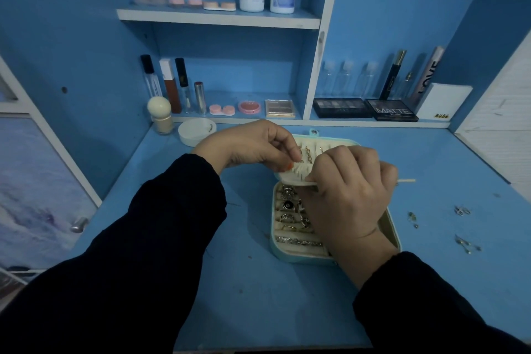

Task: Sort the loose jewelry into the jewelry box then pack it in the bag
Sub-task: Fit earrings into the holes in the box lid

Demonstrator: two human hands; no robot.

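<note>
A small pale teal jewelry box [287,251] lies open on the blue desk, its cream tray holding several rings and a chain. Its raised lid [330,143] shows gold earrings on a cream panel. Over the box, a cream flap [293,175] of the box is lifted. My left hand [253,144] pinches the flap's upper edge next to a gold chain earring [309,154]. My right hand [347,195] grips the flap's lower edge and covers the box's right side. Loose silver jewelry pieces [464,243] lie on the desk to the right. No bag is in view.
A thin wooden stick [406,180] pokes out past my right hand. More small pieces [461,211] lie near the right. A white round jar [196,131] and a round-topped bottle [161,118] stand at the back left. Cosmetics, palettes and bottles fill the shelves behind.
</note>
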